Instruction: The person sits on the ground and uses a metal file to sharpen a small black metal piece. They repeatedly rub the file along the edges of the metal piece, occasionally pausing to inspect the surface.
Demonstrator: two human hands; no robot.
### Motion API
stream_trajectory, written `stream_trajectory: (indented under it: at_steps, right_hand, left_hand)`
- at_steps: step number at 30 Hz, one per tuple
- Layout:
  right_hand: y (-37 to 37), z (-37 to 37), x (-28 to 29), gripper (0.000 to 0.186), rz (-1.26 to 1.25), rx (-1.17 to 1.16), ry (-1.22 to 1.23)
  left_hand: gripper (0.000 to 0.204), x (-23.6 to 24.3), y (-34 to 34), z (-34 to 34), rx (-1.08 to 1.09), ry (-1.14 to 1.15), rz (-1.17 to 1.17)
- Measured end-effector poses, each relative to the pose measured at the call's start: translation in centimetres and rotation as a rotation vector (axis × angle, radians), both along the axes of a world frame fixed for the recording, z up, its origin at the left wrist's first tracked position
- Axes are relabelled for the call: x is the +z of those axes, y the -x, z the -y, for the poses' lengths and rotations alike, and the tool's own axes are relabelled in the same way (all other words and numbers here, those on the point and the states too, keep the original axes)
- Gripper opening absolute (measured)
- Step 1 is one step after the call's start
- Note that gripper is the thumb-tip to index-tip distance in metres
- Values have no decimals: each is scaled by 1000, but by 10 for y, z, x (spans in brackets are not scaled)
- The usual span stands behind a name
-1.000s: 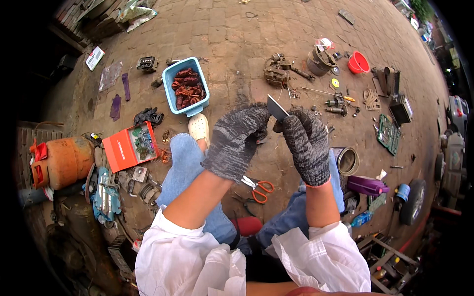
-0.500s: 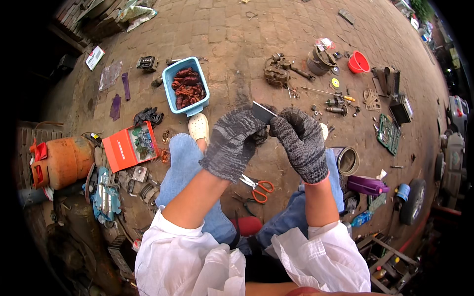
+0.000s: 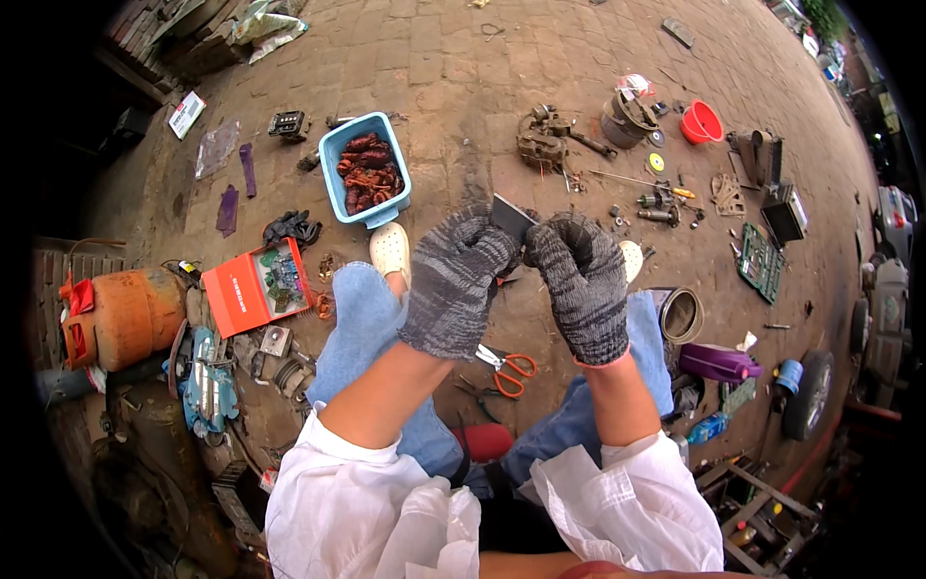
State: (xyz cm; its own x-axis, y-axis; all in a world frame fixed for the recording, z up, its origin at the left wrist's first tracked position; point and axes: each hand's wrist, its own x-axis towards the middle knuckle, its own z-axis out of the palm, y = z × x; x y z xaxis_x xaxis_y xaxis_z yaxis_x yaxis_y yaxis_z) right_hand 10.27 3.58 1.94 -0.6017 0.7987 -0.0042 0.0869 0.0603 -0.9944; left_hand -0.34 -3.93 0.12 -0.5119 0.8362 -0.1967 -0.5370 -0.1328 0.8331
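I have a small flat dark grey plate [image 3: 511, 216] held at a tilt between both hands, which wear grey knitted gloves. My left hand [image 3: 457, 280] is closed at the plate's left side, its fingertips curled and partly hidden. My right hand [image 3: 579, 282] pinches the plate's right end, with the knuckles bent. Below them on the ground lie orange-handled scissors [image 3: 513, 372] and dark pliers [image 3: 482, 396]. My jean-clad legs are spread either side, with pale clogs [image 3: 389, 249] beyond the gloves.
Ahead stands a blue tub [image 3: 374, 215] of reddish pieces. An open red box [image 3: 234, 295] and orange gas cylinder [image 3: 135, 318] are left. Metal parts [image 3: 540, 147], a red bowl [image 3: 701, 123], green tool case [image 3: 757, 265], metal can [image 3: 680, 314], purple container [image 3: 719, 363] and tyre [image 3: 808, 396] are right.
The plate has tipped from steeply upright to a flatter slant and shifted left. My right hand has moved slightly left, drawing nearer my left hand.
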Motion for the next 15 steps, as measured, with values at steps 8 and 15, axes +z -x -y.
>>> stream_trajectory:
  at_steps: [8, 15]
  right_hand:
    - [2, 1, -3, 15, -71, -21, 157]
    - [-14, -34, -9, 10, -233, -346, 156]
  left_hand:
    - [12, -4, 2, 1, -35, -42, -68]
    - [18, 6, -13, 4, -125, 30, -79]
